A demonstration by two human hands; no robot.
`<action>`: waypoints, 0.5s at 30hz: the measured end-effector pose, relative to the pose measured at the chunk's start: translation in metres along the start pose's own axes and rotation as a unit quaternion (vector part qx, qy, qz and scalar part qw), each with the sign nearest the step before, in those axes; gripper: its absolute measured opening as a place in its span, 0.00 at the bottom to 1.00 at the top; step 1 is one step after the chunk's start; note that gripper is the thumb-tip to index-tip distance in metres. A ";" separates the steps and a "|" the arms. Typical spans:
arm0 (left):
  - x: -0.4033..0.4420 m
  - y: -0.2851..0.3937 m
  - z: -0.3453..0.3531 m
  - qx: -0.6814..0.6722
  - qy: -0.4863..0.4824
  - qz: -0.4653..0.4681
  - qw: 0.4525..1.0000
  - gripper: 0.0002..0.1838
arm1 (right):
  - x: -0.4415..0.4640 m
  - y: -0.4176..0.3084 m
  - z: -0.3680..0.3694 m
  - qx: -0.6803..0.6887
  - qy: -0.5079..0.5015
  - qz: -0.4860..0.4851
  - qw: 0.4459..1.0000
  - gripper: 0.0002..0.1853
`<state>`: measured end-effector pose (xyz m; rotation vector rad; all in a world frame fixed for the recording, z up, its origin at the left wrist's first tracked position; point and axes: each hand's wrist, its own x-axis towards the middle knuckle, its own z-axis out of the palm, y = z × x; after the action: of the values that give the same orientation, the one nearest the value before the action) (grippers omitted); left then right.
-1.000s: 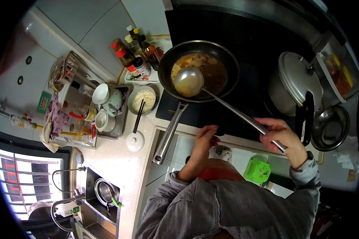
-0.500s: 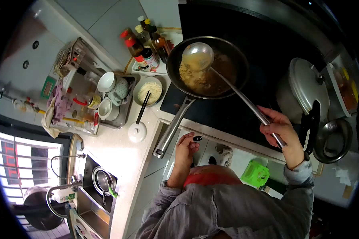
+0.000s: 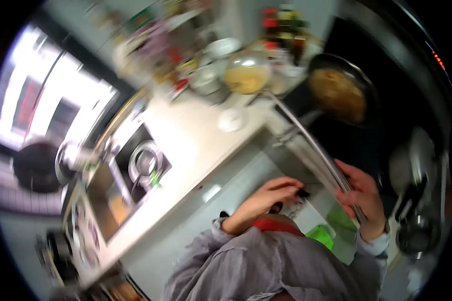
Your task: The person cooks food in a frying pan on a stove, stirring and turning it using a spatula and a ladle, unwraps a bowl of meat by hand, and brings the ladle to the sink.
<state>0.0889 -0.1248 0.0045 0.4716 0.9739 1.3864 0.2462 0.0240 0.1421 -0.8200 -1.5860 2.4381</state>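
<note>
My right hand [image 3: 360, 198] is closed around the handle of a steel ladle [image 3: 311, 140]. The ladle's bowl, with yellowish liquid in it, appears over the counter and blocks most of the bowl that held chopsticks. To its right, a dark frying pan [image 3: 369, 83] with brown, lumpy food sits on the black stove, its handle pointing toward the counter edge. My left hand [image 3: 273, 194] is low in front of my body, fingers bent, with a small black object [image 3: 302, 192] at the fingertips. Motion blur hides what that object is.
Sauce bottles [image 3: 283, 32] stand behind the counter corner. A white lid [image 3: 232, 120] lies near the counter's edge. The sink [image 3: 103, 205] holds a metal strainer and bowl on the left. A lidded pot [image 3: 411, 155] and a steel bowl [image 3: 417, 236] are at the right.
The ladle has left the frying pan and moved left over the counter, carrying liquid. My view has turned left, so the scene is shifted and blurred. My left hand still has the black object.
</note>
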 end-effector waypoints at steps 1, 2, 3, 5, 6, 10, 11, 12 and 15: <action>-0.021 0.008 -0.009 0.007 -0.016 0.017 1.000 0.18 | 0.007 0.008 0.024 -0.020 -0.021 0.018 0.999 0.35; -0.041 0.012 -0.021 0.017 -0.035 0.029 0.999 0.19 | 0.015 0.016 0.046 -0.038 -0.036 0.036 0.998 0.35; -0.059 0.008 -0.038 -0.010 -0.035 0.059 0.998 0.23 | 0.027 0.033 0.066 -0.035 -0.077 0.032 0.996 0.35; -0.105 -0.004 -0.074 -0.116 0.021 0.094 0.989 0.26 | 0.048 0.060 0.127 -0.061 -0.108 0.069 0.990 0.35; -0.125 -0.009 -0.093 -0.167 0.037 0.110 0.979 0.28 | 0.057 0.074 0.155 -0.074 -0.114 0.082 0.987 0.35; -0.213 -0.009 -0.152 -0.277 0.175 0.227 0.917 0.32 | 0.107 0.149 0.246 -0.135 -0.286 0.086 0.945 0.34; -0.235 -0.010 -0.168 -0.288 0.216 0.248 0.899 0.32 | 0.116 0.169 0.276 -0.131 -0.315 0.078 0.937 0.33; -0.256 -0.015 -0.184 -0.300 0.261 0.267 0.878 0.31 | 0.127 0.192 0.300 -0.170 -0.334 0.067 0.925 0.34; -0.308 -0.038 -0.230 -0.313 0.389 0.282 0.819 0.29 | 0.152 0.258 0.362 -0.302 -0.384 -0.028 0.872 0.34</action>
<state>-0.0393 -0.4828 -0.0616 -0.3990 0.9517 2.4261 -0.0148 -0.3261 -0.0307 0.2534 -2.6605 2.3545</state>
